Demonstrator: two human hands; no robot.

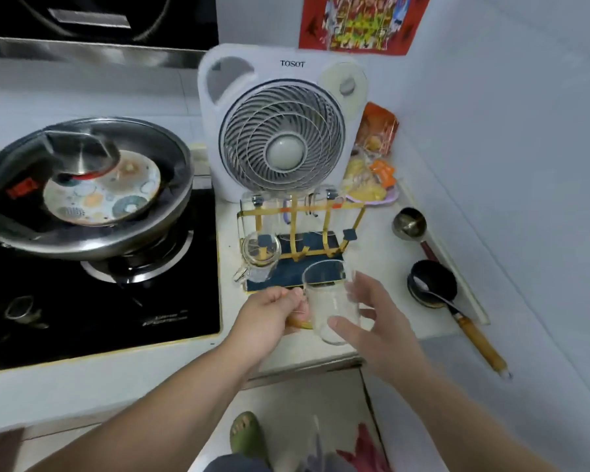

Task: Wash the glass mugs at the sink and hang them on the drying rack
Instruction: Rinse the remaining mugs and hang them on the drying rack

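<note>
A clear glass mug [327, 298] is held upright just in front of the drying rack [300, 240], a gold wire frame with pegs on a dark blue base. My left hand [269, 315] pinches the mug's handle. My right hand [372, 321] cups the mug's right side with thumb and fingers on the glass. Another glass mug [259, 257] hangs tilted on the rack's front left peg. More glass mugs [269, 209] hang upside down on the rear pegs. No sink is in view.
A white box fan [281, 131] stands behind the rack. A steel wok [82, 185] with a plate and lid sits on the black gas hob at left. A steel ladle [410, 223], a black dish with a spoon [431, 284] and snack packets [377, 158] lie at right.
</note>
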